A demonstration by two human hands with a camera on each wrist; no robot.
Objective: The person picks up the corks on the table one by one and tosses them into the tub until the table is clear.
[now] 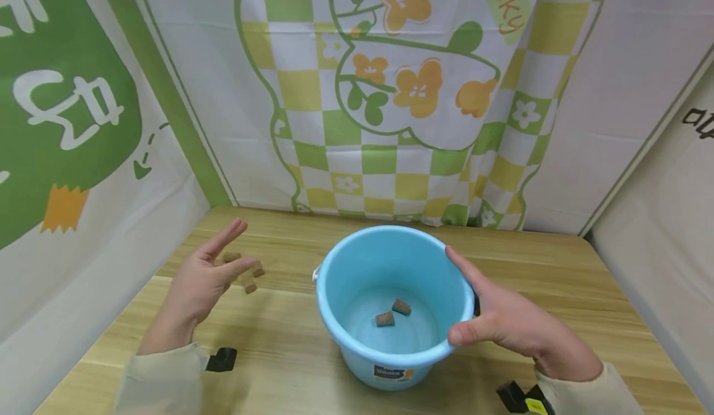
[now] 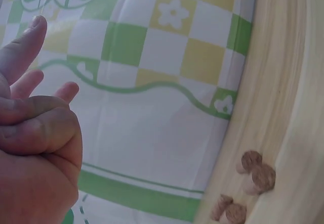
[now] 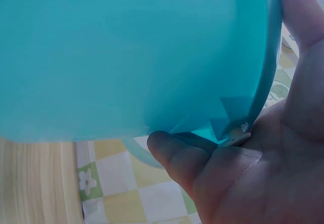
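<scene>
A light blue plastic bucket (image 1: 362,365) stands on the wooden table, its mouth facing up. Two brown corks, one of them a short cork (image 1: 385,319), lie on its floor. At the right side of the rim, my right hand (image 1: 502,316) grips the bucket, thumb near the front and fingers spread along the wall. In the right wrist view the blue wall (image 3: 126,57) fills most of the picture. My left hand (image 1: 195,285) hovers over the table's left side, fingers extended and holding nothing. Several more corks (image 2: 263,177) lie on the wood beneath and beyond it.
The wooden table (image 1: 279,334) ends at a back wall of printed fabric (image 1: 379,161) with green and yellow checks. White cloth side walls rise at left and right. A white handle joint (image 1: 316,274) sticks out at the bucket's left.
</scene>
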